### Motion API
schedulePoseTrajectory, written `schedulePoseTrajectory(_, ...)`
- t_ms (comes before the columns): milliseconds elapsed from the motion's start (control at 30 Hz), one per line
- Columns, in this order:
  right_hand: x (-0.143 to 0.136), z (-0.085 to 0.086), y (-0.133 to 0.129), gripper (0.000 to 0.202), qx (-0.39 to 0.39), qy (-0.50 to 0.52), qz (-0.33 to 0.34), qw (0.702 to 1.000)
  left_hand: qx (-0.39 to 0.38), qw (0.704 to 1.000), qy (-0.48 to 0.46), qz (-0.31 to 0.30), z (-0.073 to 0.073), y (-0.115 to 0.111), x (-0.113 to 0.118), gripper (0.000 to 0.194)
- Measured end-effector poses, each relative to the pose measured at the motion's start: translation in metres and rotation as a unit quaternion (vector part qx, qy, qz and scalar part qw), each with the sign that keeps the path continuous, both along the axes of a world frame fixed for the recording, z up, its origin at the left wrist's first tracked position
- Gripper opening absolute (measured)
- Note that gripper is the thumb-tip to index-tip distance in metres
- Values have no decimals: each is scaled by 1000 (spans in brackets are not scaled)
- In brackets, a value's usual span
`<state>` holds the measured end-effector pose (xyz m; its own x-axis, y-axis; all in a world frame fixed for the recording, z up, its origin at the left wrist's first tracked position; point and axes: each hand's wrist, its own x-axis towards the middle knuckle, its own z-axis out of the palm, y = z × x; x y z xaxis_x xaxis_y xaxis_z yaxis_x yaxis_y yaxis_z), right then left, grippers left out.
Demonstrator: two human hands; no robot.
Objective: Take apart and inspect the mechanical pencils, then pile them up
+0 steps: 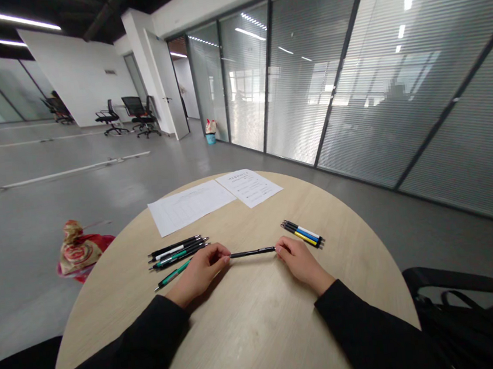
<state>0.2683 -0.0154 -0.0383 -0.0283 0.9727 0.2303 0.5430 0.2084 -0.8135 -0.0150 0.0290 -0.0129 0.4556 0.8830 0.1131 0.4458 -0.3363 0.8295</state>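
Note:
Between my two hands a black pen lies level, just over the middle of the table. My left hand pinches its left end, and my right hand pinches the right end, where the clip is. Beside my left hand several pens lie side by side, in black, white and green. A green pen rests nearest me, partly behind my left hand. Past my right hand is a small group of pens with white, blue and yellow barrels.
Two printed paper sheets lie at the far edge of the round wooden table. A red and beige bag is on the floor at the left. A black chair stands close on the right. Glass partitions with blinds line the room.

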Motion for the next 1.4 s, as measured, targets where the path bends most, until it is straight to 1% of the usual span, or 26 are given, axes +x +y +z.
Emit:
schedulePoseTrajectory(300,1,-2,1,25,-2,10,6,1000,13,1000,9,-5,1,0,0,22)
schedulePoseTrajectory(433,1,-5,2,23,-3,25,2,1000,10,1000,6,-2,1,0,-1,22)
schedulePoseTrajectory(500,2,-8,4,21,-4,44,3,999,6,1000,6,-2,2,-1,0,22)
schedulePoseTrajectory(600,2,-12,6,13,-22,102,5,995,5,1000,6,-4,4,-3,0,22)
schedulePoseTrajectory(667,2,-15,7,16,-33,142,1,989,5,1000,8,-3,5,-3,1,21)
schedulePoseTrajectory(733,1,-15,7,19,-34,161,-8,986,5,1000,12,0,5,-3,2,21)
schedulePoseTrajectory(933,0,-15,8,20,-30,160,-28,986,9,1000,10,-1,1,-1,1,21)
schedulePoseTrajectory(1200,0,-15,7,18,-46,146,-26,988,2,1000,13,0,7,-4,2,19)
schedulePoseTrajectory(1400,0,-9,3,16,-20,91,-22,995,7,1000,4,0,5,-3,2,21)
